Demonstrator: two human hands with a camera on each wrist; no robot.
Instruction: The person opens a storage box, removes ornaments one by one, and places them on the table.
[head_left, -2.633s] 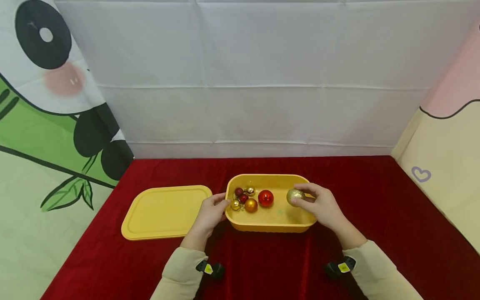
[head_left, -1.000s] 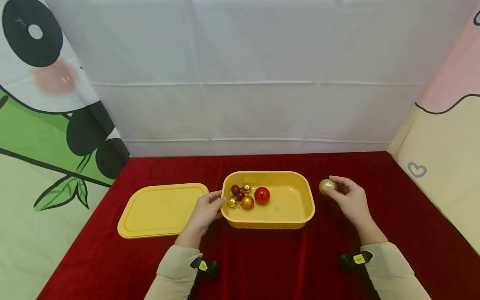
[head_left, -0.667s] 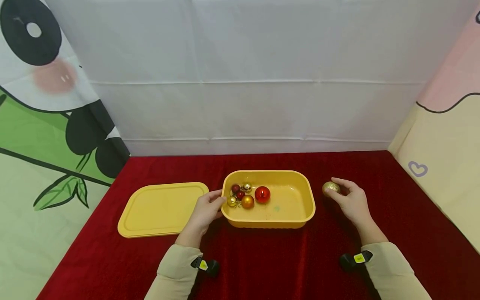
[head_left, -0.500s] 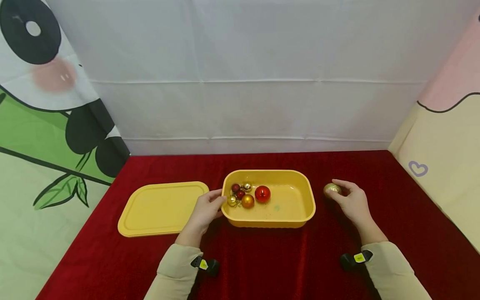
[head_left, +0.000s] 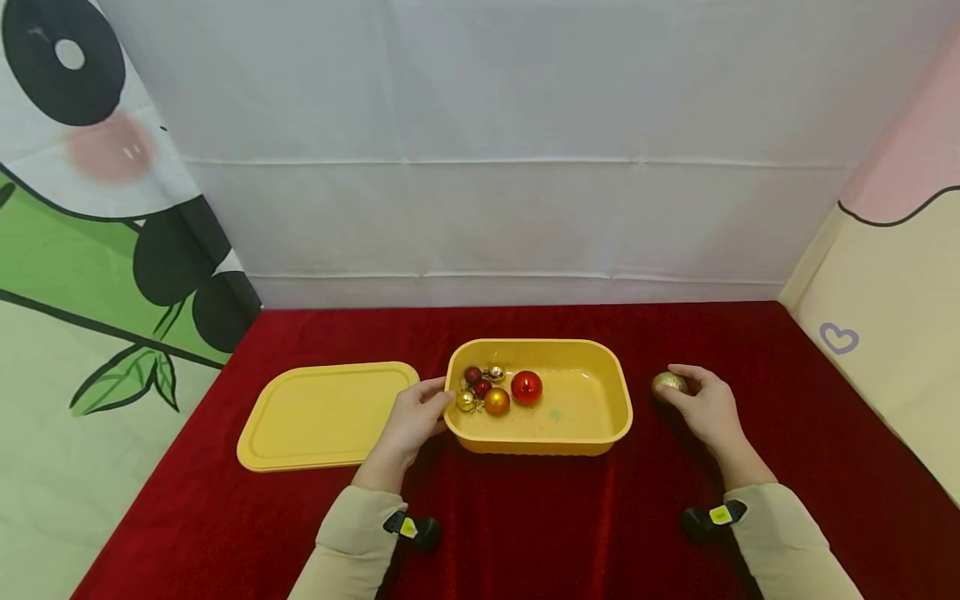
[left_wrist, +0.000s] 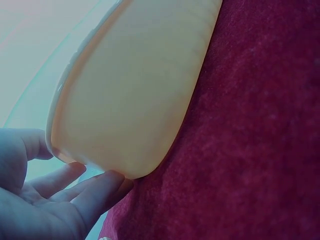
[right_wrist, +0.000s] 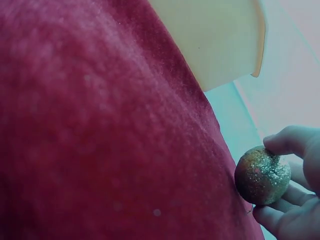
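Observation:
A yellow plastic container (head_left: pixel 577 417) stands in the middle of the red cloth. My left hand (head_left: pixel 408 421) grips its left end, the thumb over the rim and the fingers against the outer wall (left_wrist: pixel 125 100). Inside, toward the left, lie a shiny red bauble (head_left: pixel 527 387), an orange-gold bauble (head_left: pixel 497 402) and a cluster of small gold and dark red baubles (head_left: pixel 473 376). To the right of the container, my right hand (head_left: pixel 705 408) pinches a gold glitter bauble (right_wrist: pixel 262 176) between thumb and fingers, right at the cloth.
A flat yellow lid (head_left: pixel 326 417) lies left of the container, close to my left wrist. Red cloth (head_left: pixel 525 525) covers the table. A white sheet (head_left: pixel 487 167) hangs behind it, and printed cloths hang at both sides.
My right hand has carried the gold glitter bauble out of the container to the right and lowered it to the cloth. My left hand keeps its grip on the container.

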